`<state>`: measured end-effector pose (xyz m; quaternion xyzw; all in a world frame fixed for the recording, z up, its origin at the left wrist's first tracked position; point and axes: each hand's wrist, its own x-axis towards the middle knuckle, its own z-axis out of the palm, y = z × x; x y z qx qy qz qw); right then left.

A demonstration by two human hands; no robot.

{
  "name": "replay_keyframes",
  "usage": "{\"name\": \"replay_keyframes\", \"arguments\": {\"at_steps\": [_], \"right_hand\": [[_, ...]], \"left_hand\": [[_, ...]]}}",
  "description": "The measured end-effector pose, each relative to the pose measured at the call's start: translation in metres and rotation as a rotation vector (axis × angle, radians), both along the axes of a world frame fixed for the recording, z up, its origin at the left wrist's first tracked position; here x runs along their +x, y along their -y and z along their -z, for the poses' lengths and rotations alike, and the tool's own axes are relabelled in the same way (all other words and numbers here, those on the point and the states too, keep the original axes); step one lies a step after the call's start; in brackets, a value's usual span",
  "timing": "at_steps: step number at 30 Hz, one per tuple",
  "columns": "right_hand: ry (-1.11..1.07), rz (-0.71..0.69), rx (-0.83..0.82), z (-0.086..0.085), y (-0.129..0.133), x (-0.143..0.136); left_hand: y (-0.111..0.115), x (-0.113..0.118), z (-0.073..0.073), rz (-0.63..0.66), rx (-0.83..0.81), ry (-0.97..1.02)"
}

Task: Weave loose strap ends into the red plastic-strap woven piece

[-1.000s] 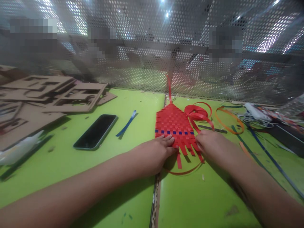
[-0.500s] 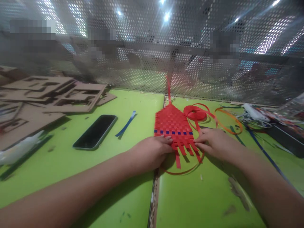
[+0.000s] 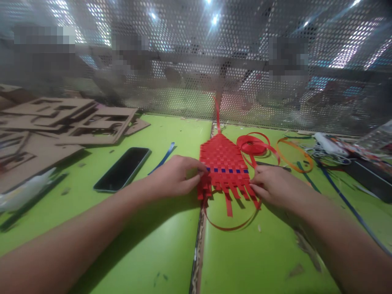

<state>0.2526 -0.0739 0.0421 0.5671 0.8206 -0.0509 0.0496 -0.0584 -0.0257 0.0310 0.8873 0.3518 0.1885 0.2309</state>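
Straight to the biggest: one perforated metal screen, right across the back. Next down, one lime-green tabletop, split front to back by a single seam. Over at far left, cut-out cardboard sheets, several at least, too overlapped for an exact count. Now to the middle, lying flat across that seam: one red woven piece, pointed at the far end, fringed along the near edge. And both sides gripped! On one side the left hand, narrow, with thumb and forefinger pinching the left edge. Opposite, the right hand, narrow too, with fingertips together on the right edge, a touch nearer. Out to the left, one phone, flat, dark-screened. Far right, one black flat object, close to white cord and a patterned item, with surface print too blurred to read. Just beside the red woven piece, one red coil, with a length running down to the right hand. Beyond it, one orange loop. Then loose blue strips, two: one by the left hand, one well over to the right. Tiniest now, blue squares, six showing, in one row across the weaving.
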Motion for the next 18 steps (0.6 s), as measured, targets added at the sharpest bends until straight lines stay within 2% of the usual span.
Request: {"name": "replay_keyframes", "arguments": {"at_steps": [7, 13, 18], "right_hand": [[-0.021, 0.01, -0.007, 0.0, 0.0, -0.001], [-0.037, 0.033, 0.004, 0.003, 0.001, 0.0], [-0.03, 0.032, 0.006, 0.003, 0.0, 0.001]], "left_hand": [[0.018, 0.023, 0.012, 0.218, 0.053, 0.039], [0.024, 0.035, 0.029, 0.214, 0.265, -0.033], [0.026, 0.036, 0.03, 0.18, 0.34, -0.089]]}}
